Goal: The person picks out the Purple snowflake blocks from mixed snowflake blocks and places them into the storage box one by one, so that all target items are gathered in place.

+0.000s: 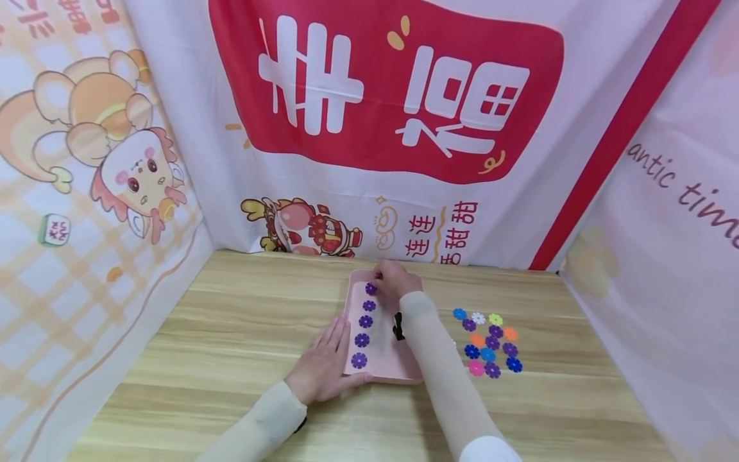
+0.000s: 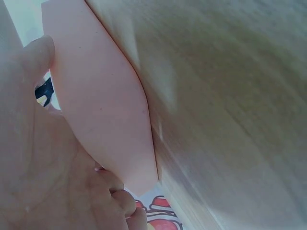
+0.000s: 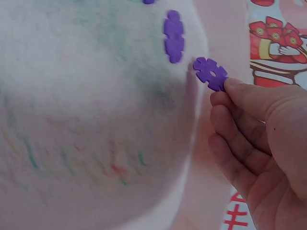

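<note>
My right hand (image 1: 392, 280) pinches a purple snowflake disc (image 3: 211, 74) between thumb and forefinger over the far end of a pink tray (image 1: 388, 380). Below it, several purple discs (image 1: 365, 321) form a line down the tray's left side. In the right wrist view, the nearest disc (image 3: 174, 37) of that line lies a little apart from the held one. My left hand (image 1: 321, 366) rests against the tray's near left corner, its fingers along the left side and the thumb along the front wall (image 2: 103, 96).
Right of the tray, a loose group of snowflake discs (image 1: 487, 354) in several colours lies on the wooden table (image 1: 242, 333). Printed cloth walls (image 1: 381, 192) stand behind the table and at both sides. My right forearm (image 1: 441, 366) crosses the tray's right side.
</note>
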Motion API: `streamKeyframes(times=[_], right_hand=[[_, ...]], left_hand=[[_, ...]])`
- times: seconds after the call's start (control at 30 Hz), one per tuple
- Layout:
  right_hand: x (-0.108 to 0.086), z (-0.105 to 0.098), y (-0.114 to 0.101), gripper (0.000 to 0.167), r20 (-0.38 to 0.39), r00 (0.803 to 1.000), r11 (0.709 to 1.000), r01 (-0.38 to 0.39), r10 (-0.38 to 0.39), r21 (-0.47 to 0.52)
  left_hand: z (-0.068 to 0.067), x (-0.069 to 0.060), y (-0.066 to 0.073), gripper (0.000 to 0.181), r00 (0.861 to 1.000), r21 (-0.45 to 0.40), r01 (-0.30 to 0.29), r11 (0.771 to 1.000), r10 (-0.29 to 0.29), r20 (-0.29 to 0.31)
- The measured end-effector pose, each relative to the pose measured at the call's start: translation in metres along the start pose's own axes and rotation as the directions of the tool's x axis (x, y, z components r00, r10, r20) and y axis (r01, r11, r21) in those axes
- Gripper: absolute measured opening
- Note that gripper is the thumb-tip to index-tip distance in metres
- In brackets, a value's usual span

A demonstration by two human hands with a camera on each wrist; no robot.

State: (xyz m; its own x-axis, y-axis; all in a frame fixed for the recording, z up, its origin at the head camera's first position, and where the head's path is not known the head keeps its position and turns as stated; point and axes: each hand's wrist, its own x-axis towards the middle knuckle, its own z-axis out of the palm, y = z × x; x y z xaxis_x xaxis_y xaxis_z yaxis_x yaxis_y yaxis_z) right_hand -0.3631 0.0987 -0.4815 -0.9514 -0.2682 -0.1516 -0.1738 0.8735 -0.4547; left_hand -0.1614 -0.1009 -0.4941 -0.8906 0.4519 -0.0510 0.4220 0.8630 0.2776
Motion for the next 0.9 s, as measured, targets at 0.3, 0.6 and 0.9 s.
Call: streamKeyframes(times=[0.3, 0.6, 0.9], right_hand=[[-0.003, 0.003, 0.002, 0.019, 0.000, 0.997, 0.997, -0.076, 0.076, -0.032], [-0.003, -0.004, 0.001, 0.020, 0.045, 0.997, 0.998, -0.065, 0.066, -0.016], [-0.027, -0.053, 0.010, 0.012, 0.081, 0.980, 0.970, 0.191, -0.181, -0.148]], left_hand=[[0.003, -0.002, 0.003, 0.115, 1.000, 0.003, -0.016, 1.000, 0.016, -0.010], [0.005, -0.001, 0.002, 0.117, 1.000, 0.024, -0.017, 1.000, 0.017, -0.018], [0.002, 0.000, 0.000, 0.118, 1.000, 0.003, -0.009, 1.000, 0.009, -0.018]])
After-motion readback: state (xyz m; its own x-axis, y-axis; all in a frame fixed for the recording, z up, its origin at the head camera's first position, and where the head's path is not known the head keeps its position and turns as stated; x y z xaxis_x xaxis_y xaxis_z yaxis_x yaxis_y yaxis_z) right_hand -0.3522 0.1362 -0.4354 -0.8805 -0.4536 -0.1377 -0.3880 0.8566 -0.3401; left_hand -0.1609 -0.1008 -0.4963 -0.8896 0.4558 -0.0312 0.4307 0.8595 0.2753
